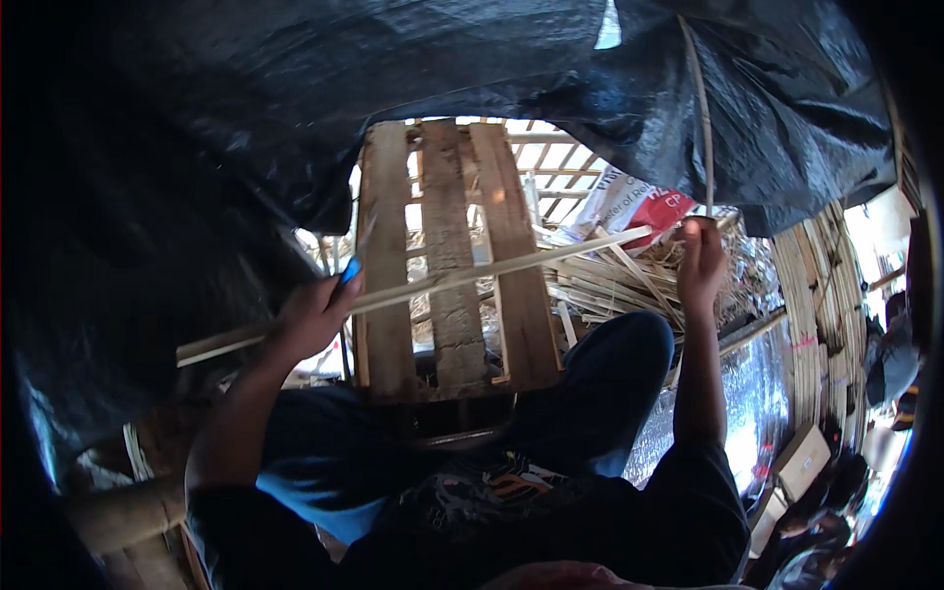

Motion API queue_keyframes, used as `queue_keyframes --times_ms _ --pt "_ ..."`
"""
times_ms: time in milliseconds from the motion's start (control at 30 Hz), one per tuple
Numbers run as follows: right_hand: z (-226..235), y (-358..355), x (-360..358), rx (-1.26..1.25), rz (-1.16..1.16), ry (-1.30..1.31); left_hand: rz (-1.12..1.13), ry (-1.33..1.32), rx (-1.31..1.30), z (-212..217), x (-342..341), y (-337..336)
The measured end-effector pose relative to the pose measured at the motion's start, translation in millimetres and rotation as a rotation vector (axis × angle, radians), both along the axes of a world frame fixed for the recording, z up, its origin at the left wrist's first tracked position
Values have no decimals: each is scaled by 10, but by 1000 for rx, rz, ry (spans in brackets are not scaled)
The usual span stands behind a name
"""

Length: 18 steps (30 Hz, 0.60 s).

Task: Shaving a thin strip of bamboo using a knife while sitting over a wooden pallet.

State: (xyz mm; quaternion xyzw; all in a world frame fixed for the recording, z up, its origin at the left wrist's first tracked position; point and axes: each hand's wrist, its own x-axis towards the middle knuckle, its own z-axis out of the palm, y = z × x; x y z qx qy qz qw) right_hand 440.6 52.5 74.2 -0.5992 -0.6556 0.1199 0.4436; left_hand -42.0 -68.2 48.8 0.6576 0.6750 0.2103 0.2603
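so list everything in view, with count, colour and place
long strip: one, tan, across the planks
tool: one, blue-handled, centre left
planks: three, brown, ahead
loose strips: many, tan, right of planks
sack: one, white and red, beyond loose strips
plastic sheeting: uncounted, black, top and left
shiny sheet: one, silver, right
slats: many, tan, right
box: one, brown, lower right
thick pole: one, brown, lower left
trouser legs: two, blue, beside planks
shirt: one, dark, bottom
left hand: one, bare, around the tool
right hand: one, bare, near strip's right end
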Motion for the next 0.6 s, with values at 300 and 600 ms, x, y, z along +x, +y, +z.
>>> queue_keyframes --times_ms 300,600 --pt "-31 -648 -2151 -375 847 -5 6 -174 85 -117 359 86" --pt "-548 -603 -3159 -459 725 292 64 160 198 -281 310 -156"
